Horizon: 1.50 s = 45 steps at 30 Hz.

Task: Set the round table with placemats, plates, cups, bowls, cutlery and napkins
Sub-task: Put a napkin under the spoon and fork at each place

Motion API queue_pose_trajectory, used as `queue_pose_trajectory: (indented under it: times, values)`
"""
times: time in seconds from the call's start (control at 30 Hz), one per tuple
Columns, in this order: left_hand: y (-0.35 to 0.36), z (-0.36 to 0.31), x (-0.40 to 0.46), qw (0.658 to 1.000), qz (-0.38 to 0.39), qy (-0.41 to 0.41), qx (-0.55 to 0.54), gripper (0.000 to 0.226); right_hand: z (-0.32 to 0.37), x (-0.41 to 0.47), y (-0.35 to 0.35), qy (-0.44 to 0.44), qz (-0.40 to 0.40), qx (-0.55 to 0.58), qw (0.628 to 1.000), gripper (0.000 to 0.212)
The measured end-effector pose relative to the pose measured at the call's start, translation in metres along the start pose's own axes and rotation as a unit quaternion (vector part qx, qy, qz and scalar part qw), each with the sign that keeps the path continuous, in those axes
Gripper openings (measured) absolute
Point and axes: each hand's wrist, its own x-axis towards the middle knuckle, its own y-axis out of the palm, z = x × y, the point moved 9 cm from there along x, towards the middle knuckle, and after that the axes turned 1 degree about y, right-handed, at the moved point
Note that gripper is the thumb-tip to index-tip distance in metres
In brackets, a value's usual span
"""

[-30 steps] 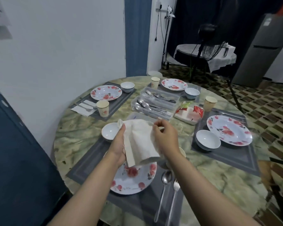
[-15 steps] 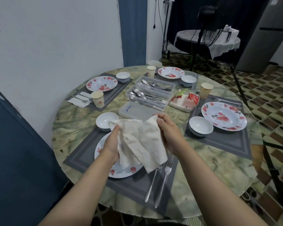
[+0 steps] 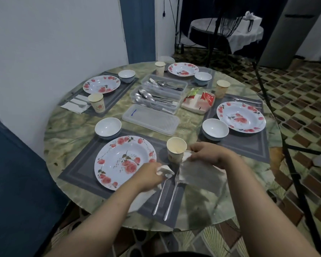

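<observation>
Hands pull apart thin white paper napkin [image 3: 200,176] above near table edge: left hand [image 3: 148,176] pinches one end, right hand [image 3: 209,154] grasps other, probably to lay it beside steel cutlery [image 3: 167,193].

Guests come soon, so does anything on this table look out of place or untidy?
Yes. The cutlery trays, their loose lid and an opened napkin pack sit mid-table. The napkin in both hands looks crumpled, not yet laid.
</observation>
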Motion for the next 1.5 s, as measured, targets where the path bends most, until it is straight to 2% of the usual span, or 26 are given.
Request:
queue_pose_trajectory:
  times: [0.1,0.17,0.27,0.3,0.4,0.5,0.6,0.87,1.07,1.2,1.3,1.4,1.47,1.5]
  values:
    - [0.021,0.005,0.006,0.997,-0.017,-0.029,0.074,0.008,-0.011,0.000,0.002,-0.004,-0.009,0.025,1.000,0.010]
    - [0.034,0.009,0.008,0.990,-0.025,-0.048,0.130,0.021,-0.022,0.000,-0.003,0.006,-0.033,0.011,0.999,0.015]
    - [0.051,0.017,0.011,0.968,-0.041,-0.073,0.236,0.059,-0.033,-0.004,-0.002,0.022,-0.030,-0.020,0.999,0.020]
    - [0.055,0.019,0.013,0.959,-0.045,-0.077,0.268,0.063,-0.035,-0.006,-0.002,0.027,-0.029,-0.015,0.999,0.025]
    - [0.060,0.018,0.016,0.956,-0.063,-0.082,0.275,0.049,-0.042,-0.010,-0.007,0.046,-0.041,-0.022,0.998,0.032]
    - [0.063,0.013,0.021,0.958,-0.062,-0.094,0.265,0.031,-0.046,-0.012,-0.009,0.061,-0.038,-0.046,0.996,0.028]
    - [0.067,0.010,0.025,0.955,-0.048,-0.109,0.271,0.027,-0.049,-0.011,-0.008,0.069,-0.029,-0.073,0.995,0.011]
    - [0.081,0.007,0.025,0.952,-0.014,-0.117,0.281,0.026,-0.048,-0.004,-0.003,0.052,-0.021,-0.113,0.992,0.022]
    - [0.080,0.008,0.026,0.954,0.019,-0.117,0.276,0.029,-0.049,-0.003,-0.019,0.046,-0.081,-0.066,0.993,0.020]
    - [0.057,0.010,0.025,0.966,0.081,-0.096,0.227,0.029,-0.052,-0.006,-0.016,0.052,-0.056,-0.010,0.997,0.012]
    - [0.022,0.015,0.017,0.981,0.141,-0.103,0.087,0.015,-0.043,-0.011,0.016,0.030,0.075,0.057,0.995,0.007]
    - [-0.024,0.020,0.015,0.990,0.101,-0.089,-0.029,0.015,-0.033,-0.007,0.052,0.012,0.194,0.148,0.970,0.012]
    - [-0.046,0.030,0.019,0.992,0.044,-0.086,-0.085,0.019,-0.032,0.008,0.067,0.018,0.195,0.144,0.970,0.019]
    - [-0.055,0.035,0.021,0.991,0.011,-0.085,-0.106,0.020,-0.032,0.019,0.070,0.017,0.159,0.100,0.982,0.024]
